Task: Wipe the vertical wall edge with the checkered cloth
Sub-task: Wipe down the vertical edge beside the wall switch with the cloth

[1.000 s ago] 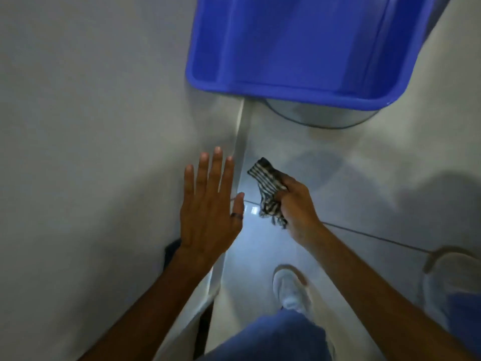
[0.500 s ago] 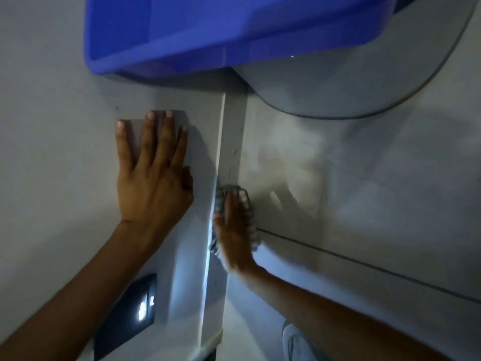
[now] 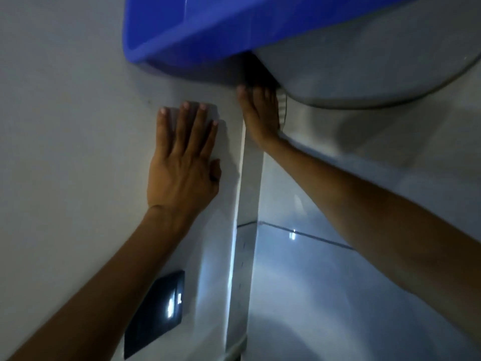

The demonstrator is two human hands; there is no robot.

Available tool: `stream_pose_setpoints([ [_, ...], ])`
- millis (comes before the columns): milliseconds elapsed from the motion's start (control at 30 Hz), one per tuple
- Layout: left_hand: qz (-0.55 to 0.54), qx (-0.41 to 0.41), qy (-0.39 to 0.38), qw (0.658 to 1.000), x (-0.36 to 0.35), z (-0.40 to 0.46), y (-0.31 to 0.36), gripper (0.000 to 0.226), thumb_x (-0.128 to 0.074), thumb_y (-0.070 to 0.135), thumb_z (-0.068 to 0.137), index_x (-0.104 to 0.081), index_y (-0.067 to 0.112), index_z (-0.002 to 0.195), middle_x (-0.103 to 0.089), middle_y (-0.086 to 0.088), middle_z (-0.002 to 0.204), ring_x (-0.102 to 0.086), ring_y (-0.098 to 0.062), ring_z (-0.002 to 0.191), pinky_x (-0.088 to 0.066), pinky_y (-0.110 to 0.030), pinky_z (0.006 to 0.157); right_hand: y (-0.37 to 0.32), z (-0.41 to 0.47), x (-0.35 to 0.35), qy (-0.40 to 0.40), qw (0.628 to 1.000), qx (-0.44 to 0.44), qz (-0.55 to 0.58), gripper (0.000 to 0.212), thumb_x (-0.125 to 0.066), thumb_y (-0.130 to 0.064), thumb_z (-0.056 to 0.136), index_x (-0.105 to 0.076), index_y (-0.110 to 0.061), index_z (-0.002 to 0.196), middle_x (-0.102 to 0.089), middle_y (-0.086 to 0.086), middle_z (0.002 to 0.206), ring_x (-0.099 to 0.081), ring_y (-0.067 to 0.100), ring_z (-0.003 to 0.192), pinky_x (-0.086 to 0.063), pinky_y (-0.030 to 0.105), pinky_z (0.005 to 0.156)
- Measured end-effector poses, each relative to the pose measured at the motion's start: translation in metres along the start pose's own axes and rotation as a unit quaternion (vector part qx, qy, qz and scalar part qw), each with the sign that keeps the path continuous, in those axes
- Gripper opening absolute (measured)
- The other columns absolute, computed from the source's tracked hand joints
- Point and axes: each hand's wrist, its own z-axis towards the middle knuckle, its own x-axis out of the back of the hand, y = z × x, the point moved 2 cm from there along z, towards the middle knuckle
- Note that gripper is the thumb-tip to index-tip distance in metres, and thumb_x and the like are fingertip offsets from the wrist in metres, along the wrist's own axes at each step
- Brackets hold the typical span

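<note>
The vertical wall edge [image 3: 240, 204] runs up the middle of the view as a pale strip. My right hand [image 3: 259, 113] presses flat against the top of that edge, just under the blue tub. The checkered cloth [image 3: 282, 106] is mostly hidden beneath this hand; only a striped sliver shows at its right side. My left hand [image 3: 184, 157] lies flat on the white wall to the left of the edge, fingers spread and pointing up, holding nothing.
A blue plastic tub [image 3: 208, 32] hangs over the top of the edge. A round grey surface [image 3: 377, 61] sits beside it at upper right. A dark switch plate [image 3: 156, 311] is on the wall at lower left. A glossy tiled wall [image 3: 338, 282] fills the right.
My right hand has slid the cloth up the edge, from mid-height to just under the blue tub. The left hand stays flat on the wall.
</note>
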Motion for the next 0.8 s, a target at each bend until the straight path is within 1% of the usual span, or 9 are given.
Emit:
stream_pose_setpoints([
  [67, -0.005, -0.004, -0.001, 1.000, 0.000, 0.000, 0.000, 0.074, -0.043, 0.044, 0.106, -0.028, 0.013, 0.171, -0.017, -0.016, 0.178, -0.009, -0.039, 0.165, 0.010, -0.058, 0.132, 0.001, -0.006, 0.000, 0.007, 1.000, 0.001, 0.017, 0.072, -0.031, -0.062, 0.097, -0.040, -0.018, 0.153, -0.040, 0.010, 0.163, -0.036, 0.027, 0.151, -0.030, 0.051, 0.125],
  [200, -0.032, 0.004, -0.026, 0.999, 0.001, -0.013, 0.003, 0.074, -0.047, 0.043, 0.106, -0.029, 0.012, 0.170, -0.015, -0.016, 0.178, -0.007, -0.038, 0.166, 0.014, -0.054, 0.130, 0.029, -0.116, -0.027, -0.019, 0.999, -0.021, 0.027, 0.076, -0.029, -0.050, 0.100, -0.007, -0.013, 0.163, -0.001, 0.003, 0.175, 0.001, 0.016, 0.163, -0.004, 0.043, 0.135],
  [267, -0.041, 0.016, -0.037, 0.998, 0.003, -0.023, 0.004, 0.074, -0.047, 0.043, 0.106, -0.027, 0.012, 0.171, -0.012, -0.016, 0.179, -0.004, -0.037, 0.166, 0.017, -0.052, 0.129, 0.057, -0.193, -0.037, -0.068, 0.998, -0.017, 0.006, 0.074, -0.032, -0.042, 0.101, -0.002, -0.014, 0.162, 0.007, -0.006, 0.171, 0.006, 0.009, 0.160, 0.000, 0.038, 0.134],
  [333, -0.027, 0.015, -0.039, 0.999, 0.005, -0.038, 0.005, 0.074, -0.043, 0.046, 0.107, -0.024, 0.014, 0.171, -0.010, -0.016, 0.179, -0.002, -0.036, 0.166, 0.016, -0.052, 0.130, 0.084, -0.227, -0.035, -0.113, 0.993, 0.019, -0.040, 0.071, -0.035, -0.033, 0.103, 0.000, -0.014, 0.161, 0.009, -0.008, 0.168, 0.007, 0.008, 0.159, 0.001, 0.035, 0.134],
  [433, -0.024, -0.005, -0.046, 0.999, 0.005, -0.054, 0.005, 0.073, -0.044, 0.046, 0.107, -0.028, 0.013, 0.170, -0.013, -0.017, 0.178, -0.005, -0.037, 0.166, 0.015, -0.053, 0.132, 0.094, -0.194, -0.021, -0.099, 0.979, 0.135, -0.120, 0.063, -0.034, -0.028, 0.107, -0.009, -0.011, 0.162, -0.003, -0.001, 0.169, -0.003, 0.017, 0.161, -0.002, 0.033, 0.134],
  [533, 0.018, -0.022, -0.045, 0.999, 0.004, -0.053, 0.003, 0.072, -0.028, 0.051, 0.109, -0.015, 0.018, 0.172, -0.002, -0.016, 0.179, 0.004, -0.036, 0.166, 0.025, -0.055, 0.127, 0.074, -0.138, -0.021, -0.036, 0.966, 0.213, -0.144, 0.058, -0.035, -0.025, 0.108, -0.021, -0.003, 0.160, -0.020, 0.012, 0.171, -0.018, 0.032, 0.161, -0.014, 0.044, 0.134],
  [600, 0.023, -0.025, -0.039, 0.999, 0.005, -0.048, 0.004, 0.072, -0.023, 0.052, 0.109, -0.013, 0.020, 0.173, 0.001, -0.014, 0.180, 0.005, -0.035, 0.166, 0.028, -0.057, 0.127, 0.056, -0.095, -0.019, -0.003, 0.975, 0.191, -0.109, 0.058, -0.033, -0.028, 0.109, -0.022, -0.005, 0.161, -0.022, 0.016, 0.171, -0.018, 0.031, 0.162, -0.013, 0.047, 0.134],
  [667, 0.020, -0.026, -0.037, 0.999, 0.005, -0.046, 0.006, 0.072, -0.023, 0.052, 0.109, -0.015, 0.021, 0.173, -0.002, -0.014, 0.180, 0.003, -0.035, 0.167, 0.021, -0.057, 0.128, 0.042, -0.059, -0.013, 0.009, 0.986, 0.149, -0.075, 0.059, -0.030, -0.034, 0.109, -0.019, -0.009, 0.162, -0.019, 0.014, 0.173, -0.014, 0.029, 0.163, -0.010, 0.048, 0.134],
  [800, 0.027, -0.019, -0.048, 0.998, 0.008, -0.053, 0.003, 0.073, -0.022, 0.053, 0.109, -0.011, 0.021, 0.173, 0.000, -0.013, 0.180, 0.004, -0.034, 0.167, 0.017, -0.056, 0.127, 0.021, -0.024, -0.013, 0.004, 1.000, 0.017, 0.009, 0.067, -0.027, -0.046, 0.106, -0.016, -0.012, 0.163, -0.011, 0.011, 0.175, -0.005, 0.026, 0.164, -0.007, 0.050, 0.133],
])
